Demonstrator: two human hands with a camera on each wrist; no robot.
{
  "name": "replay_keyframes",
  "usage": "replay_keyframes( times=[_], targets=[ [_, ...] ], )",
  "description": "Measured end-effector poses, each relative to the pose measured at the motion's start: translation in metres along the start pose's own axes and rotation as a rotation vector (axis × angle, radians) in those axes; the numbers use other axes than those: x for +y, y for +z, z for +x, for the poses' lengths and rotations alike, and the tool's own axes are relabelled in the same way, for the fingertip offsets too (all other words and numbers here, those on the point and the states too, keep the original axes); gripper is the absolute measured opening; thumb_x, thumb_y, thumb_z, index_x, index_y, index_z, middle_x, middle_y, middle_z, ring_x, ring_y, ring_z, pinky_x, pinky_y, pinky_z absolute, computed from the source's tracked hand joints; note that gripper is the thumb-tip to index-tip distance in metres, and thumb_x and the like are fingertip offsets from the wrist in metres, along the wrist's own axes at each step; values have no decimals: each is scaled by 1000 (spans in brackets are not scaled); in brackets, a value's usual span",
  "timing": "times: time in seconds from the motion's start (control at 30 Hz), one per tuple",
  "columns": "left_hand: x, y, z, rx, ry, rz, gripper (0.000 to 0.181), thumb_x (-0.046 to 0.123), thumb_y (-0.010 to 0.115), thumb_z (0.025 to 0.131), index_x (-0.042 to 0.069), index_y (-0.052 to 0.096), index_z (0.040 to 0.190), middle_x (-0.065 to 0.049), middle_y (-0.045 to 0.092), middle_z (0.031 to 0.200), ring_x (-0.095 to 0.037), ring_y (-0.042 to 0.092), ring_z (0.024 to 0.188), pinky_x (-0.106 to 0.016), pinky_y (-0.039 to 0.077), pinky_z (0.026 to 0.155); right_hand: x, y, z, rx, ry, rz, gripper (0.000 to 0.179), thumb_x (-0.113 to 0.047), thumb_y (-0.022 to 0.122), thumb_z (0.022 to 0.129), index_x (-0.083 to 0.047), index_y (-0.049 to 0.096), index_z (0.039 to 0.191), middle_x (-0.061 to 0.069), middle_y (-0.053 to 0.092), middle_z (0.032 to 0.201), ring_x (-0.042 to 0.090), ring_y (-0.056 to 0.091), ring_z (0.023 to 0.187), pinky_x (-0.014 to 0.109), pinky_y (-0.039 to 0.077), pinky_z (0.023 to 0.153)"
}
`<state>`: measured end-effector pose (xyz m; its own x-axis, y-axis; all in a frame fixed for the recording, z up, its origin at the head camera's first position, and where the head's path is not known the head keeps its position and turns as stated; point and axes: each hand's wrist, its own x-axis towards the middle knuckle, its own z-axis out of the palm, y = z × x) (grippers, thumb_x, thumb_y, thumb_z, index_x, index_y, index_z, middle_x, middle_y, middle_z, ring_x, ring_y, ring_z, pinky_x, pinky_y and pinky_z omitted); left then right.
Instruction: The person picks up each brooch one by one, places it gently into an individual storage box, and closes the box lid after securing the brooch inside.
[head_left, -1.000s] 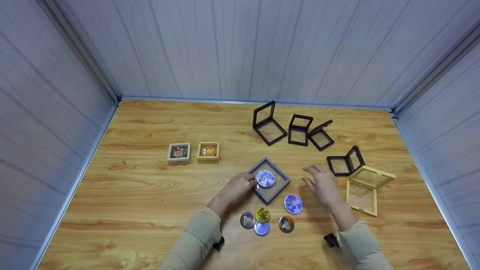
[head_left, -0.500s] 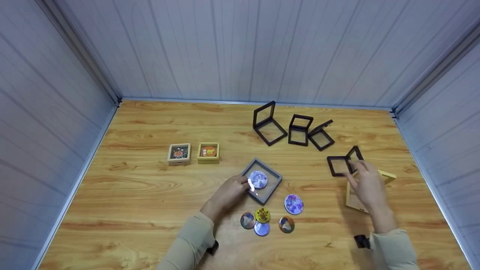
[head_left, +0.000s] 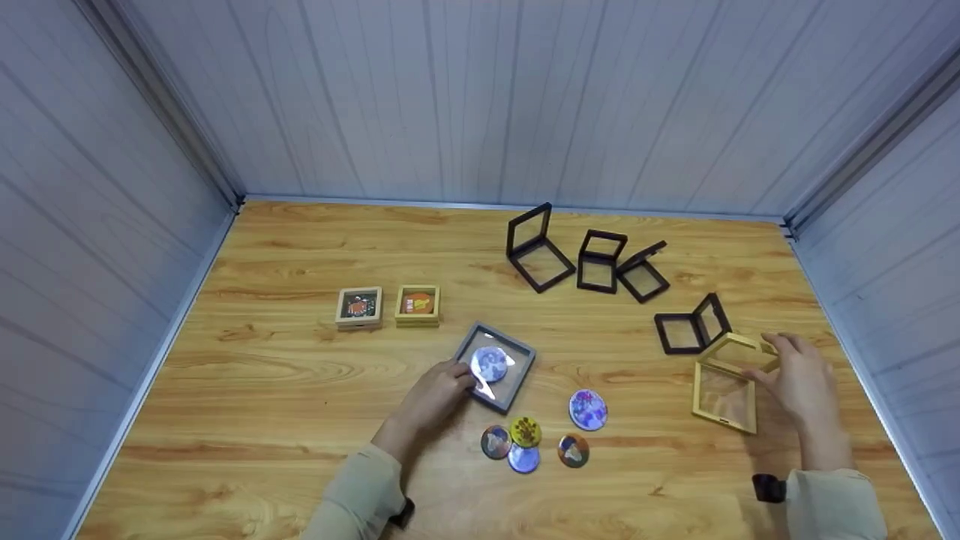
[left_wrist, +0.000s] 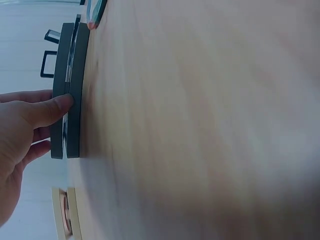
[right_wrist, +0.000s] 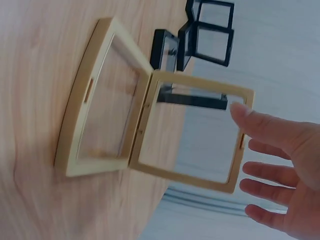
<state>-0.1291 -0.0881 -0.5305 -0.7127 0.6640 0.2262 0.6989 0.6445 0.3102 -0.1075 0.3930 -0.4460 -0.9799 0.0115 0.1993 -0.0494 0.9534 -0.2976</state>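
Note:
My left hand (head_left: 441,386) holds the left edge of a grey display frame (head_left: 520,379), its clear window over a round purple-white button badge (head_left: 490,364). In the left wrist view the thumb (left_wrist: 63,102) lies across the seam between the grey frame's two halves (left_wrist: 76,120). My right hand (head_left: 804,379) is at the raised lid of a yellow display frame (head_left: 724,429), which stands unfolded. In the right wrist view the thumb overlaps the edge of the yellow lid (right_wrist: 190,182), while the other fingers are loosely spread beside it; firm contact cannot be told.
Near the hands lie loose badges: a purple one (head_left: 587,409), a yellow one (head_left: 525,432) and several others. Unfolded black frames (head_left: 598,287) stand at the back right. Two small closed frames, one cream (head_left: 358,325) and one yellow (head_left: 417,323), sit left. Panel walls enclose the wooden table.
My left hand has slid the grey frame with its badge to the left and turned it slightly. My right hand has moved right, from beside the grey frame to the yellow frame's lid.

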Motion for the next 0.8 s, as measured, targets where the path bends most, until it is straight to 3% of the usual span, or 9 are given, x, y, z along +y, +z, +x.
replay_keyframes(
  times=[0.13, 0.3, 0.5, 0.8],
  targets=[
    [-2, -5, -13, -9, -51, -3, 20, 2, 54, 84, 5, 65, 100, -9, 59, 103, -22, 54, 100, -34, 41, 88, 11, 0, -2, -32, 8, 6, 59, -10, 73, 67, 11, 45, 115, 38, 39, 113, 55, 38, 96, 65, 28, 79],
    [-5, -10, -28, 11, -74, 23, 17, 4, 56, 83, 4, 65, 97, -7, 59, 98, -19, 55, 93, -32, 44, 84, 15, 2, -3, -43, 9, 23, 47, -5, 67, 74, 12, 47, 112, 38, 45, 102, 53, 47, 82, 59, 38, 68],
    [-9, -15, -46, 20, -99, 36, 16, 3, 57, 83, 3, 65, 96, -6, 58, 93, -19, 55, 89, -33, 44, 82, 14, 2, -5, -26, 6, 22, 27, 2, 58, 80, 11, 53, 105, 36, 51, 95, 52, 49, 81, 57, 40, 65],
    [-13, -22, -71, 60, -146, 37, 14, 3, 61, 79, 2, 66, 93, -5, 58, 89, -18, 55, 85, -33, 46, 77, 11, 6, -11, 16, 6, 50, 23, 0, 59, 81, 11, 56, 102, 31, 58, 89, 47, 55, 74, 53, 43, 60]
  ],
)
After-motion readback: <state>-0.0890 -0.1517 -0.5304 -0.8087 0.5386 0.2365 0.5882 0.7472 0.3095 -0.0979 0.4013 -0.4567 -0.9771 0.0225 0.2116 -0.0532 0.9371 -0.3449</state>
